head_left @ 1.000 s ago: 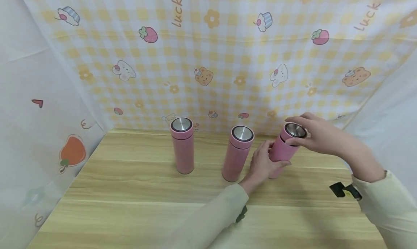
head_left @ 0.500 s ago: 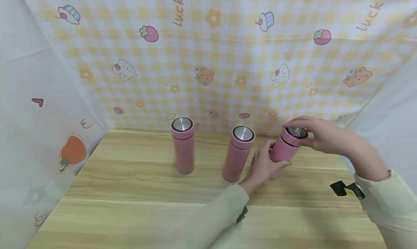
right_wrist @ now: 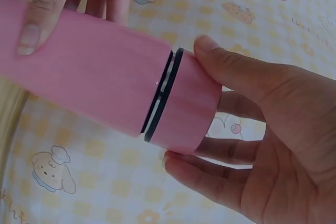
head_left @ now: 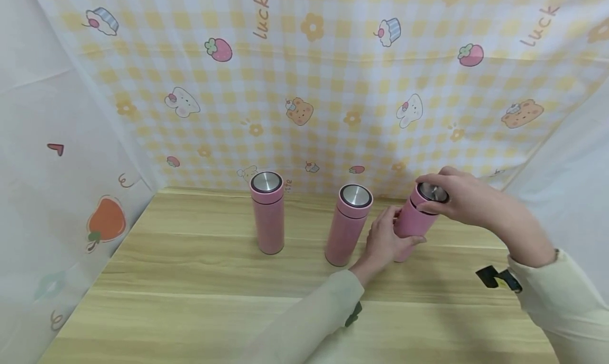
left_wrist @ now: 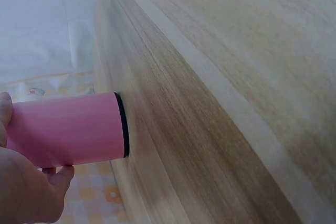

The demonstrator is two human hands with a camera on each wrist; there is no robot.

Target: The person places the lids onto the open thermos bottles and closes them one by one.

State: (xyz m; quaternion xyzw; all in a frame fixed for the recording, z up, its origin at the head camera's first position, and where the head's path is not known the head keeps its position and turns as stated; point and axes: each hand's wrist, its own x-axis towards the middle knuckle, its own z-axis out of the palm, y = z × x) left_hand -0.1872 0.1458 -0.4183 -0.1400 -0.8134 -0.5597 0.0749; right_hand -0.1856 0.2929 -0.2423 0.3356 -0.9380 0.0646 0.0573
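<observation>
At the right of the head view stands a pink thermos bottle (head_left: 413, 224). My left hand (head_left: 383, 238) grips its body from the left, thumb lying across the front. In the left wrist view the bottle's dark-rimmed base (left_wrist: 122, 125) is down on the wooden table. My right hand (head_left: 463, 197) holds the bottle's pink lid (right_wrist: 190, 100) from the side, thumb and fingers on opposite sides of it. Between lid and body, a narrow gap with a silvery band (right_wrist: 159, 95) and black edges shows in the right wrist view. The lid's steel top (head_left: 432, 191) is partly covered by fingers.
Two more pink thermos bottles stand upright with lids on: a middle bottle (head_left: 349, 226) just left of my left hand, and a left bottle (head_left: 269, 216) farther off. Behind the wooden table (head_left: 200, 300) hangs a yellow checked cloth (head_left: 328, 83); white cloth (head_left: 43, 205) borders the left.
My right hand has turned about the lid, its wrist swinging slightly right and then back left. The left hand and all three bottles have kept their places.
</observation>
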